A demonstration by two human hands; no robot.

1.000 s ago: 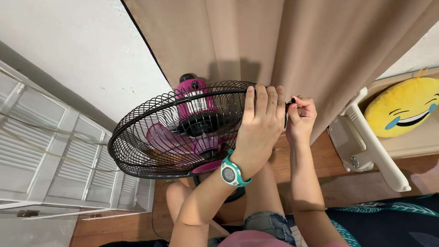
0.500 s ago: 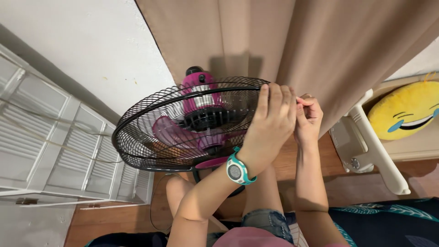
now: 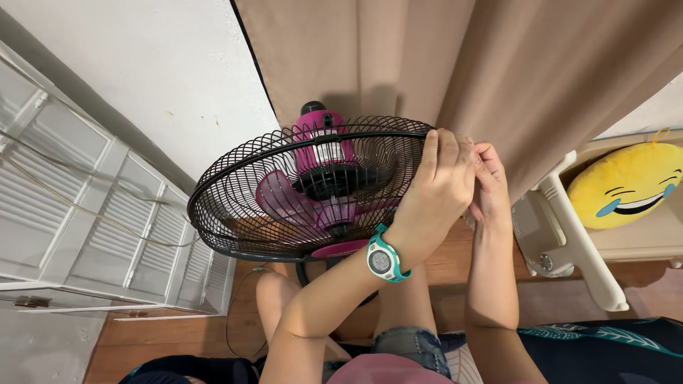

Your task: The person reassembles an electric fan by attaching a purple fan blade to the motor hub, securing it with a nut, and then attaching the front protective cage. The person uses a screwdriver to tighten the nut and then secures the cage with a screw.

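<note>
Your left hand (image 3: 437, 192) is wrapped flat over the right edge of the fan cage (image 3: 249, 206), fingers curled over the black rim, so it's gripping the cage itself. Your right hand (image 3: 491, 186) is tucked just behind it at the same spot on the rim, fingers pinched together on something small there. I can't tell what, since your left hand covers it; my guess is a clip or a screw on the rim. The fan sits tilted in front of you, between your knees and the tan curtain (image 3: 455, 64), with the purple blades (image 3: 299, 203) and motor (image 3: 319, 142) showing through the wires.

Tips for this bit, as I'd judge it:
- Keep your left hand as the anchor. Press the rim so the two cage halves don't spring apart while the other hand fiddles.
- Work the small part with fingertips only. Don't yank, because thin wire bends easily.
- Shift your left fingers a touch so you can actually see the spot.
- Mind the watch (image 3: 384, 259) snagging on the wires.
</note>
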